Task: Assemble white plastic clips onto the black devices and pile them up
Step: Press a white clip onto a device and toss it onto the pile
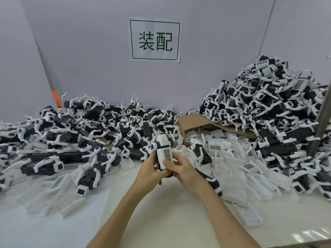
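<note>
Two hands are holding one black device (158,163) over the table (161,212), near its middle. Fingers of the left hand (149,170) are curling round it, and the thumb of the right hand (182,171) is pressing on the white clip (165,154). Squeezing squarely is probably seating it best.

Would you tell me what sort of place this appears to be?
Most likely a factory assembly bench: a printed sign hangs on the partition, a pile of clipped black devices sits on the table, and the left hand and right hand grip another device.
</note>
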Demonstrator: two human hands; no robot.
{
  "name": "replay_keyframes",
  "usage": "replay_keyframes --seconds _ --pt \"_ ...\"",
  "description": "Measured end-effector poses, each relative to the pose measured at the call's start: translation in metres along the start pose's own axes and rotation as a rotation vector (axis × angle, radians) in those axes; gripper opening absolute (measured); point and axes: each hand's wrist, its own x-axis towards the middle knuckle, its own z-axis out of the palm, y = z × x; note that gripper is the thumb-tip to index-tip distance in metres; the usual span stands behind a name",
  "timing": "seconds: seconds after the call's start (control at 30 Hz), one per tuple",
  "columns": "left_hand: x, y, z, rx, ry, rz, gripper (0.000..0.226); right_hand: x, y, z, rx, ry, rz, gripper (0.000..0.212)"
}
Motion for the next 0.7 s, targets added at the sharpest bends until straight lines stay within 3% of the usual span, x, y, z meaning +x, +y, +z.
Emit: replay_keyframes --seconds 0.23,0.43,0.53,0.7 --pt "0.001 -0.009 0.004 0.145 0.061 0.009 0.05 0.004 0.01 0.006 0.002 0.103 0.001 0.04" --pt "0.001 -0.011 0.004 0.098 0.082 0.019 0.05 0.004 0.012 0.013 -0.015 0.166 -0.037 0.026" --pt "0.002 -0.009 0.009 0.081 0.159 0.018 0.044 0.006 0.014 0.024 -0.144 0.252 -0.048 0.023" --pt "0.003 -0.017 0.008 0.459 0.297 0.011 0.03 0.01 0.016 0.023 -0.456 0.538 -0.172 0.035"
